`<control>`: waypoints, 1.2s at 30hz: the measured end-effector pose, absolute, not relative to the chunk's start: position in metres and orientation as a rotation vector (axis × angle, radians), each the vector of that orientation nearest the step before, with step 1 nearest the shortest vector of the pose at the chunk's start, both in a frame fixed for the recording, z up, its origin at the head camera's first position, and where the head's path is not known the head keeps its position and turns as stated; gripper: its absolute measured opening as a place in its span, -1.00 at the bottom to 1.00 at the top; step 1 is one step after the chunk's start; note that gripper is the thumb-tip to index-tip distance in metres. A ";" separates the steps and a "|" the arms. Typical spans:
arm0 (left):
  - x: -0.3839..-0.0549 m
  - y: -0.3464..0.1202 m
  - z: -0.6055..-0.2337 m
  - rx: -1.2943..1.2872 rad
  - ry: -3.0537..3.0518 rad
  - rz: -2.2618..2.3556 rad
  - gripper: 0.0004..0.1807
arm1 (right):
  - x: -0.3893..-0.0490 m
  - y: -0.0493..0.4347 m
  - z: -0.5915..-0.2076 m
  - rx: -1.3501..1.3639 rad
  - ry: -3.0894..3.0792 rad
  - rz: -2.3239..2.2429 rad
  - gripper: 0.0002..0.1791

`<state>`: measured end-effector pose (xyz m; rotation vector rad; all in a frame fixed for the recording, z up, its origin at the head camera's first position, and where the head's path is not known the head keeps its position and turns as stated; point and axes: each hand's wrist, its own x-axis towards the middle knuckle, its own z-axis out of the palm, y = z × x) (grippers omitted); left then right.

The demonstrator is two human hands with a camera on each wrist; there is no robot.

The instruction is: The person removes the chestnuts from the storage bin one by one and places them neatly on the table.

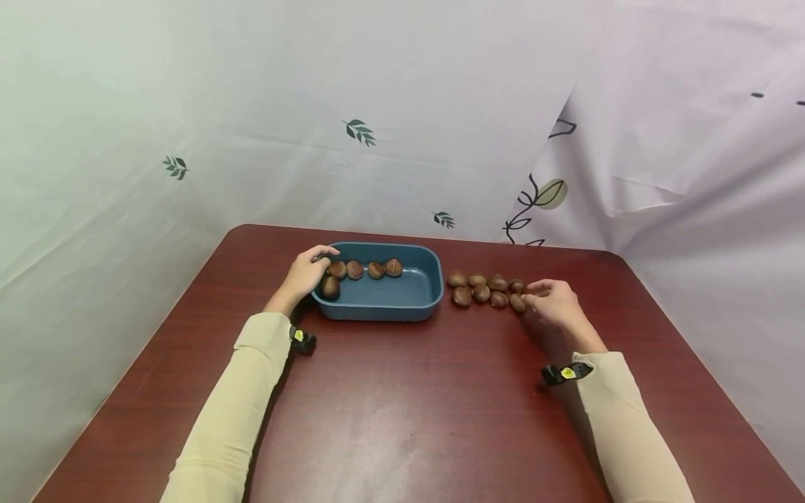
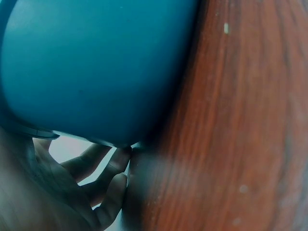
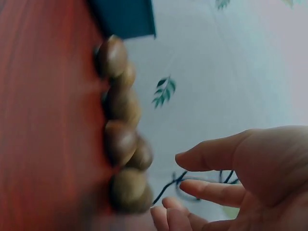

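Note:
A blue plastic basin [image 1: 377,314] stands towards the back of the table with several brown chestnuts [image 1: 355,270] inside, along its back and left. My left hand [image 1: 306,271] holds the basin's left end, thumb at the rim; the left wrist view shows its fingers [image 2: 113,192] bent beside the outer wall, with the thumb partly hidden. To the right of the basin, more chestnuts [image 1: 481,293] lie in two rows on the table. My right hand [image 1: 555,302] is at the right end of these rows. In the right wrist view its thumb and fingers [image 3: 214,192] are apart, with nothing between them.
The dark red wooden table [image 1: 402,412] reaches back to a pale cloth [image 1: 402,91] with leaf prints, which also hangs at both sides. Dark bands with small devices [image 1: 303,341] sit on both wrists, over the cuffs of light sleeves [image 1: 216,412].

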<state>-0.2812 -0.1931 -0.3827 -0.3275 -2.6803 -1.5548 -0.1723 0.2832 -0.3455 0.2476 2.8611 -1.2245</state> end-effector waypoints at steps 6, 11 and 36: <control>-0.281 -0.194 -0.383 -0.342 -2.679 -1.551 -0.62 | -0.177 0.253 -0.328 0.067 2.878 -1.309 -0.58; -0.281 -0.193 -0.384 -0.343 -2.681 -1.556 -0.62 | -0.184 0.221 -0.323 -0.027 2.823 -1.453 -0.61; -0.280 -0.193 -0.384 -0.331 -2.672 -1.569 -0.60 | -0.202 0.114 -0.335 -0.304 2.516 -1.800 -0.68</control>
